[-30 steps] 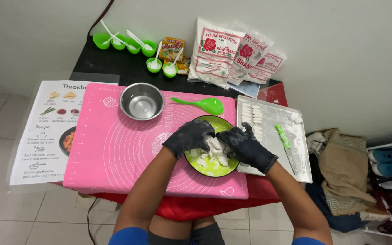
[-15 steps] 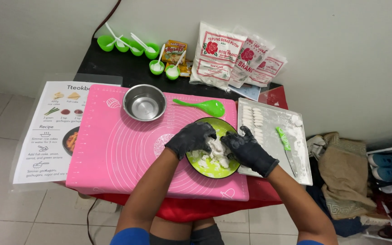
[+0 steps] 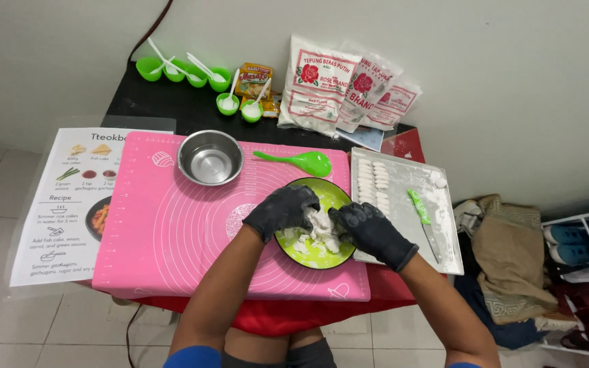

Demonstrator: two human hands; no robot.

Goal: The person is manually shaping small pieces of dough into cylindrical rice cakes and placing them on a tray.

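Dough (image 3: pixel 316 228) sits in the green bowl (image 3: pixel 335 197), in white ragged clumps rather than one smooth ball, and the bowl is parked at about 4 o'clock on the pink silicone mat (image 3: pixel 172 232). Both hands wear black gloves. The left hand (image 3: pixel 282 210) comes in from 9 o'clock with fingers curled down into the clumps, and the right hand (image 3: pixel 366 228) comes in from 3 o'clock, fingers bent and pressed against the same pile. So both are closed loosely around dough, not spread wide.

Stuff I'd worry about from here:

- The bowl overlaps the edge of the metal tray (image 3: pixel 448 255) at 3 o'clock. Push hard to that side and I reckon it could tip or shove the tray, which already hangs near the table edge.
- The tray holds rows of small cut white pieces (image 3: pixel 375 184) and a green-handled knife (image 3: pixel 423 215). The right wrist is just beside them, so a sloppy elbow could squash the rows or bump the knife.
- Loose crumbs look dry, and they may spill over the rim onto the mat.
- The green spoon (image 3: pixel 301 161) at 12 o'clock and the steel bowl (image 3: pixel 210 157) at 10 o'clock are near but probably safe.
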